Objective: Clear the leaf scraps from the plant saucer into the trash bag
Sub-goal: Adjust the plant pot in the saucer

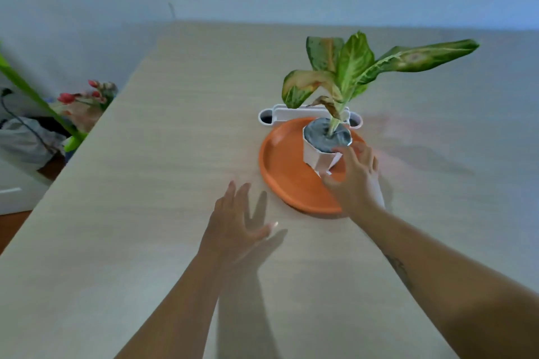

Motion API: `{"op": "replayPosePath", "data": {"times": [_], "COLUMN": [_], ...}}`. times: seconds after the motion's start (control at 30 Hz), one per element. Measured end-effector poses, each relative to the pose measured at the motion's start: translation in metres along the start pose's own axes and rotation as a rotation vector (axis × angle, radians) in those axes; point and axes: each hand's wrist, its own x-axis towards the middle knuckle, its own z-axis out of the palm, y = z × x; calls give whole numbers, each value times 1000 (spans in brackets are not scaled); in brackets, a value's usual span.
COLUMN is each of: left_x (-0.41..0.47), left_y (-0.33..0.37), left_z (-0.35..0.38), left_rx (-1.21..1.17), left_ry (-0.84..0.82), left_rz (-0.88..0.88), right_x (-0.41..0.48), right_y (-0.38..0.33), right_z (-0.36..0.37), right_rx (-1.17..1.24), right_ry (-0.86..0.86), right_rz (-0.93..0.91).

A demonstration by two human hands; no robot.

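Note:
An orange plant saucer point(284, 167) lies on the pale wooden table point(175, 154). A white faceted pot point(319, 156) with a green and yellowing leafy plant point(354, 65) stands in the saucer's far right part. My right hand point(354, 176) is over the saucer's near right side, fingers spread around the pot's near face; whether it grips the pot is unclear. My left hand point(237, 223) hovers open above the table just left of the saucer, holding nothing. No leaf scraps show on the saucer's bare surface. No trash bag is clearly in view.
A white holder point(275, 115) with round openings at both ends sits right behind the saucer. Off the table's left edge are red flowers point(84, 96), a green stem point(35, 93), a dark cable and grey cloth point(23, 137). A pale wall stands behind.

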Motion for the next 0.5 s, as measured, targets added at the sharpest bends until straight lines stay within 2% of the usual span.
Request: {"op": "replayPosePath", "data": {"times": [0.27, 0.37, 0.5], "left_x": [62, 61, 62], "left_y": [12, 12, 13], "left_z": [34, 45, 51], "left_rx": [186, 253, 304], "left_ry": [48, 159, 214], "left_rz": [95, 112, 121], "right_x": [54, 61, 60], "right_y": [23, 26, 27], "right_z": [27, 36, 41], "right_rx": [-10, 30, 70], "right_ry": [-133, -113, -58], "right_rz": [-128, -128, -123]}}
